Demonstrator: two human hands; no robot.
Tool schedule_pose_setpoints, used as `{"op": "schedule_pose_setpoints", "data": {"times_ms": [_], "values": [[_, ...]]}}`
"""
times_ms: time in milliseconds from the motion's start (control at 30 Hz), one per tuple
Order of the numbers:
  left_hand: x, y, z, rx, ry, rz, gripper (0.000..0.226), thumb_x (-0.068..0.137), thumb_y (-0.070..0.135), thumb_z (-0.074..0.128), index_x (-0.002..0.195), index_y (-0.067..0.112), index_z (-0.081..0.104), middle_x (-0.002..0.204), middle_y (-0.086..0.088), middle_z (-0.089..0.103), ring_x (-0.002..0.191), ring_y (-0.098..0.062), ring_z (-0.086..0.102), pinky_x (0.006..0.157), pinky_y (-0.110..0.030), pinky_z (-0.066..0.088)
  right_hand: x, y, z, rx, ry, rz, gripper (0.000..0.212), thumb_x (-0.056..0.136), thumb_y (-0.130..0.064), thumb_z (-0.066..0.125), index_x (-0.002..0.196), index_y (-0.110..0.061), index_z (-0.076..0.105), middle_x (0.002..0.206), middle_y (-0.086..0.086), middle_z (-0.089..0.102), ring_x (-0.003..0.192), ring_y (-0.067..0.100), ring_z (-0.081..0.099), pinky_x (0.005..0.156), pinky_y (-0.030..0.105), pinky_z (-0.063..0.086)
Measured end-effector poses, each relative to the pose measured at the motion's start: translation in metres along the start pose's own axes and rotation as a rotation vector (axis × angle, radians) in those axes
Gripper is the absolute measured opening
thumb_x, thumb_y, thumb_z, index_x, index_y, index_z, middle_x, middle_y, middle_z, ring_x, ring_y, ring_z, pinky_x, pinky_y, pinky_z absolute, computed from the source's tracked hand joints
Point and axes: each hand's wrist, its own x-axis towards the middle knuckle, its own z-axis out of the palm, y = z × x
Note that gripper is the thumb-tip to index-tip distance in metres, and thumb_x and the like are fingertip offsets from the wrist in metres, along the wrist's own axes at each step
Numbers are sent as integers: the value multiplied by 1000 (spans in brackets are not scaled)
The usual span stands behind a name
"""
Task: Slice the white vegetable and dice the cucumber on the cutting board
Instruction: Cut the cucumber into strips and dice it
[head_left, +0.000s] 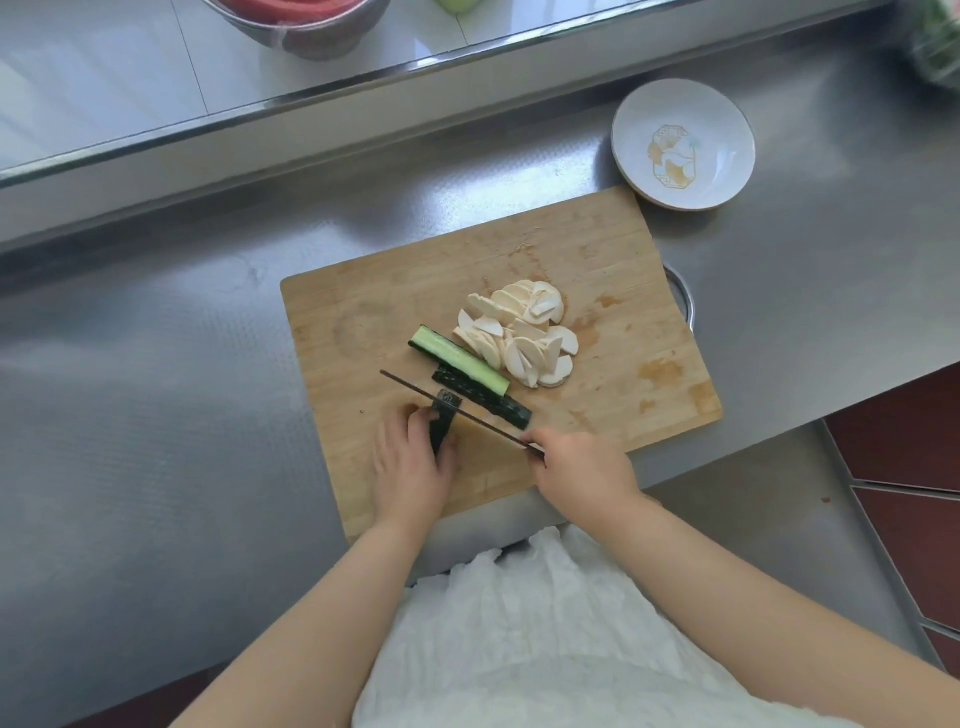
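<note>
A: What's laid out?

B: A steel desk (156, 415) carries a board (623, 291), with a plate (727, 104) just past its far right corner. On the board, white slices (519, 338) lie in a heap, so I'd judge that half done. Touching the heap is one cucumber strip (460, 358), cut face up, with a second strip (483, 397) skin up just beside it.

A: And the step in hand?

B: Cucumber, I'd say. The left hand (410, 467) has its grip curled round a third, dark piece (444, 421) near the board's front edge. The right hand (582, 467) has its grip clamped on the handle of a knife (457, 410), blade laid across that piece.

A: Next?

B: Probably press down through it, fingertips tucked back. No dice show yet, so crosswise cuts remain.
</note>
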Motion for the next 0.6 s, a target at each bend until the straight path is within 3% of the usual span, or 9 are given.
{"op": "schedule_pose_setpoints", "data": {"times_ms": [100,233,600], "values": [[10,3,1,18,23,102,21,81,16,72,98,6,64,101,-13,60,93,-34,53,78,-41,46,4,-3,-1,-69,-2,-43,27,97,-31,40,120,-33,56,80,0,66,67,25,60,47,29,45],[21,5,1,24,22,131,20,77,7,74,95,2,67,96,-18,62,90,-37,58,75,-41,49,8,-5,-3,-90,-24,-25,26,98,-29,39,118,-29,56,80,1,66,66,26,60,50,30,48],[26,3,3,-61,61,162,18,70,-2,76,86,6,70,88,-11,65,81,-33,59,64,-34,47,13,-10,-14,-122,-99,-9,23,97,-20,42,114,-25,56,78,2,61,62,24,48,42,25,28]]}}
